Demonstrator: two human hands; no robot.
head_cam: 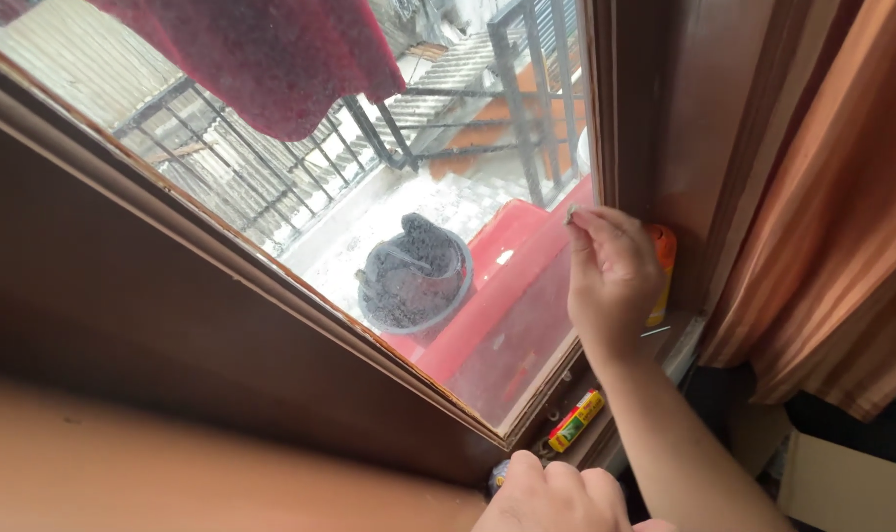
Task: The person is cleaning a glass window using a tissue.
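My right hand (614,281) is raised against the window glass (468,227), close to the brown wooden frame (655,118). Its thumb and fingers pinch a tiny greyish bit (570,214) at the pane's right edge. An orange and yellow container (664,258) stands in the frame corner, partly hidden behind that hand. My left hand (551,498) rests low at the bottom edge with its fingers curled into a fist. A small blue thing (497,476) shows beside its knuckles; whether the hand holds it is unclear.
A small yellow, red and green packet (576,421) lies on the sill. An orange curtain (842,246) hangs at the right. Outside the glass are a dusty grey bucket (413,276), a red surface (512,296), metal railings (271,167) and a hanging maroon cloth (271,59).
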